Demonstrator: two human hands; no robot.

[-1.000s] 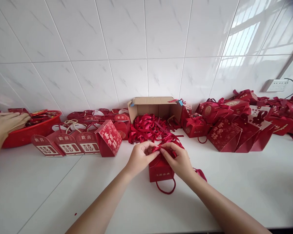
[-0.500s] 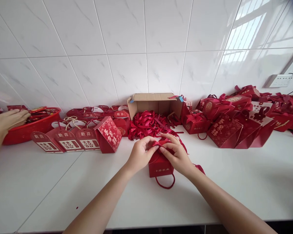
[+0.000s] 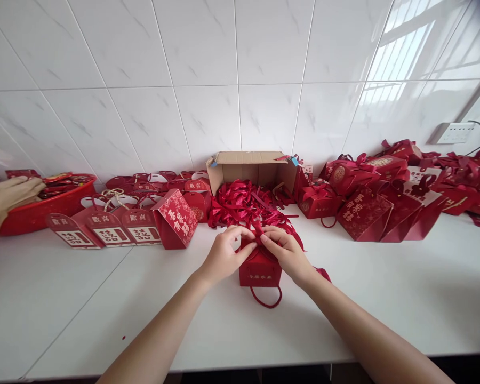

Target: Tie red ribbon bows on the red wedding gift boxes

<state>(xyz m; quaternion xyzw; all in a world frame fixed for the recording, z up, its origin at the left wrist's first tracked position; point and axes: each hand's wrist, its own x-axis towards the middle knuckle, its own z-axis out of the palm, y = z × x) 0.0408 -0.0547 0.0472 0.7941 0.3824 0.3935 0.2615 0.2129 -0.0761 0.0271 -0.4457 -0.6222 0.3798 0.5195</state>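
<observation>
Across the whole back stands a wall [image 3: 204,53] of white tiles with grey veins, and before it spreads a white surface [image 3: 232,330], on which all the goods are placed. On the right side of this surface, many red gift boxes [image 3: 364,213] are crowded together, several of them with ribbon bows. On the left, a red basin [image 3: 34,220] contains small red packets, and the hand of another person [image 3: 16,193] is over its rim. Close to the basin there is a row of red and white boxes [image 3: 114,234], some with pale cord handles. At the middle, near the wall, a cardboard carton [image 3: 250,157] lies with its hollow side to the front, and a heap of red ribbons [image 3: 244,200] spills out of it.

Before this heap, the small red box [image 3: 261,271] sits on the surface, between the two hands. The left hand [image 3: 228,250] has a narrow grip, with thumb and finger pinching the ribbon [image 3: 258,230] above the box; the right hand [image 3: 290,256] pinches the same ribbon from the other side. A dark red cord loop [image 3: 269,305] lies in front of the box. Smallest is a red speck [image 3: 124,337], well apart at the left.
</observation>
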